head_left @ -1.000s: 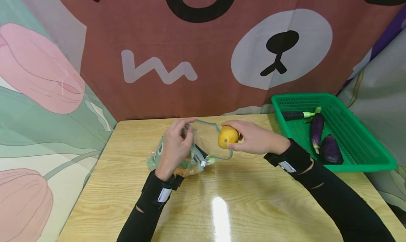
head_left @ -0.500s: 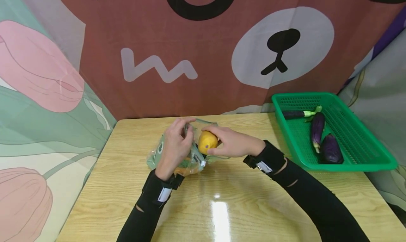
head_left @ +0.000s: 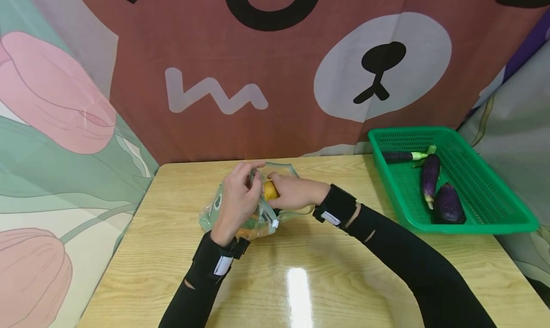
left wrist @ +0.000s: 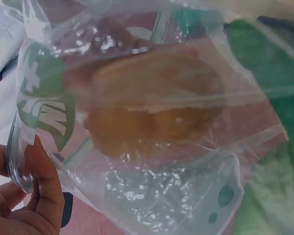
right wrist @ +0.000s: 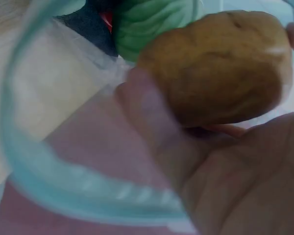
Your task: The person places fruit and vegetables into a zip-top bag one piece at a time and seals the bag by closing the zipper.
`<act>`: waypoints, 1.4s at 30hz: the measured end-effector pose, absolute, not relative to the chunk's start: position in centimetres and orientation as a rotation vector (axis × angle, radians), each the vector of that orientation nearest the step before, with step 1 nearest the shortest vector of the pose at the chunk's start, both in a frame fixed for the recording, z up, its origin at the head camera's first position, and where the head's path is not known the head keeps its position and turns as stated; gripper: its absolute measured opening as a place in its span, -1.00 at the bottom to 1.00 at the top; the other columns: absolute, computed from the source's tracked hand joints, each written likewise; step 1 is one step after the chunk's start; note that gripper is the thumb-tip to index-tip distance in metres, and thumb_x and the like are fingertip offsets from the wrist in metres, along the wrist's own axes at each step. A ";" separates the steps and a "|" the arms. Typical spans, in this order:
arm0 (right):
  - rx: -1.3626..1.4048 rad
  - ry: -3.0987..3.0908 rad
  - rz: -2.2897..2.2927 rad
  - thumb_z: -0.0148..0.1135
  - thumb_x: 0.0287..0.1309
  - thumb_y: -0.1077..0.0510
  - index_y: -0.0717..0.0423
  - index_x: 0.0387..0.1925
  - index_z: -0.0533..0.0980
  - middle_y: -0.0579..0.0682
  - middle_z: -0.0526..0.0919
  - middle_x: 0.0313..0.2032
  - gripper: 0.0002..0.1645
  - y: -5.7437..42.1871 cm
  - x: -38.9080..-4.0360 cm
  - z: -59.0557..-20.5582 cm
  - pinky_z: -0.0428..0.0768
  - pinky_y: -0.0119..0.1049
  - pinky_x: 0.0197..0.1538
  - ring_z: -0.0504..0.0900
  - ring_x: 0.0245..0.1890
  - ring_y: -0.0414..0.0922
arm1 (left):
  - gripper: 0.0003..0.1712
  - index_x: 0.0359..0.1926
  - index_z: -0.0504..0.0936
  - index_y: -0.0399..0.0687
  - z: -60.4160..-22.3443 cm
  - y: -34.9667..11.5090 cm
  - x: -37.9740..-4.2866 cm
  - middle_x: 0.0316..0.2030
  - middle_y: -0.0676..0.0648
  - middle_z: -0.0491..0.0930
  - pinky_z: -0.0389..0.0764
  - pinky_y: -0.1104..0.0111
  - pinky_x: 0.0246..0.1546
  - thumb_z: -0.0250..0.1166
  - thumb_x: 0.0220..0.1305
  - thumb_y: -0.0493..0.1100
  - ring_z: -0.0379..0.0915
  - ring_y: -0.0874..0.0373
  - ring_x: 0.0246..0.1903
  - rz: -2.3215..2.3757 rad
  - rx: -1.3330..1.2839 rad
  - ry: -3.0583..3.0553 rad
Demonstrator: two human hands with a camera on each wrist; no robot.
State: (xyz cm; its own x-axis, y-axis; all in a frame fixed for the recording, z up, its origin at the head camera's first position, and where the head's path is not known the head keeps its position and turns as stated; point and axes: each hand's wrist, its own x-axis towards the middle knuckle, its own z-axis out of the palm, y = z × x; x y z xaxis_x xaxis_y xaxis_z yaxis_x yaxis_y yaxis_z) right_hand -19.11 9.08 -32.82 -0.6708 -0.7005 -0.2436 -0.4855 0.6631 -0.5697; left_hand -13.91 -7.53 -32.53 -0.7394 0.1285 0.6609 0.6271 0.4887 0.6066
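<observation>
My left hand [head_left: 237,201] pinches the rim of a clear zip bag [head_left: 211,217] with green print, lying on the table; its mouth faces right. In the left wrist view, thumb and fingers [left wrist: 44,191] hold the plastic edge, and a blurred yellow-brown shape [left wrist: 147,122] shows through the film. Inside the bag's mouth, my right hand [head_left: 294,193] grips a yellow-brown potato [right wrist: 220,68], partly hidden in the head view. Beyond the potato, the right wrist view shows a ridged green thing [right wrist: 147,24] and something dark [right wrist: 90,24] in the bag.
A green plastic basket [head_left: 490,175] stands at the table's right, holding a long eggplant [head_left: 429,177], a short thick eggplant [head_left: 449,204] and a dark item with a pale green end [head_left: 397,156]. A printed cloth [head_left: 275,113] hangs behind the wooden table [head_left: 343,280].
My right hand has moved left with the potato, from beside the bag's mouth to inside it. The left hand has stayed at the bag's rim.
</observation>
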 end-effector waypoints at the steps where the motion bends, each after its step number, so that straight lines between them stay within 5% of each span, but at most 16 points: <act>1: -0.929 2.441 -0.617 0.06 0.23 -0.03 0.22 0.28 0.11 0.02 0.46 -0.28 -0.30 8.7 -19.1 -32.8 0.44 -0.31 -0.36 0.47 -0.44 -0.14 | -0.71 -0.04 0.63 -0.26 -32.5 -7.5 -13.9 -0.47 -0.02 0.43 0.27 0.43 -0.71 0.07 0.27 -0.39 0.22 0.26 -0.69 -1.210 -0.620 -2.194; 6: -0.967 2.509 -0.499 0.01 0.29 -0.04 0.17 0.21 0.20 0.00 0.45 -0.28 -0.43 7.5 -19.0 -32.9 0.41 -0.31 -0.35 0.46 -0.42 -0.14 | -0.70 -0.04 0.63 -0.23 -32.6 -7.6 -13.8 -0.46 -0.02 0.42 0.27 0.42 -0.70 0.06 0.28 -0.39 0.21 0.25 -0.69 -1.225 -0.599 -2.204; 12: -1.003 2.564 -0.510 0.05 0.32 0.04 0.11 0.37 0.12 0.08 0.39 0.09 -0.33 7.3 -19.2 -33.2 0.46 -0.25 -0.13 0.46 -0.13 -0.12 | -0.70 -0.04 0.63 -0.22 -32.4 -7.7 -13.7 -0.43 -0.03 0.42 0.28 0.40 -0.68 0.04 0.30 -0.39 0.21 0.25 -0.68 -1.229 -0.575 -2.220; 15: -1.029 2.585 -0.472 0.07 0.31 0.06 0.02 0.43 0.07 0.13 0.35 0.15 -0.27 7.5 -19.0 -33.1 0.48 -0.26 -0.17 0.48 -0.17 -0.11 | -0.70 -0.04 0.63 -0.22 -32.4 -7.7 -13.7 -0.43 -0.02 0.42 0.28 0.40 -0.67 0.04 0.30 -0.38 0.21 0.25 -0.68 -1.223 -0.575 -2.223; 19: -1.076 2.616 -0.428 0.12 0.28 0.02 -0.03 0.43 0.10 0.14 0.38 0.10 -0.25 7.7 -18.6 -32.9 0.48 -0.26 -0.26 0.50 -0.30 -0.10 | -0.70 -0.05 0.63 -0.22 -32.4 -7.6 -13.8 -0.44 -0.01 0.42 0.29 0.41 -0.68 0.05 0.29 -0.39 0.22 0.26 -0.67 -1.212 -0.576 -2.227; 31: -1.180 2.613 -0.477 0.11 0.30 0.00 0.04 0.18 0.41 0.05 0.48 0.00 -0.54 9.2 -17.5 -31.9 0.48 -0.31 -0.19 0.50 -0.21 -0.14 | -0.70 -0.04 0.62 -0.23 -32.4 -7.5 -13.9 -0.43 -0.02 0.41 0.28 0.40 -0.68 0.04 0.29 -0.39 0.21 0.25 -0.66 -1.212 -0.595 -2.228; 42: -1.159 2.708 -0.621 0.22 0.22 0.06 0.10 0.03 0.49 -0.01 0.54 -0.03 -0.63 14.1 -16.3 -28.8 0.54 -0.31 -0.16 0.58 -0.21 -0.15 | -0.72 -0.06 0.63 -0.21 -32.6 -7.4 -13.9 -0.43 -0.02 0.42 0.30 0.40 -0.63 0.07 0.29 -0.38 0.24 0.27 -0.64 -1.211 -0.571 -2.232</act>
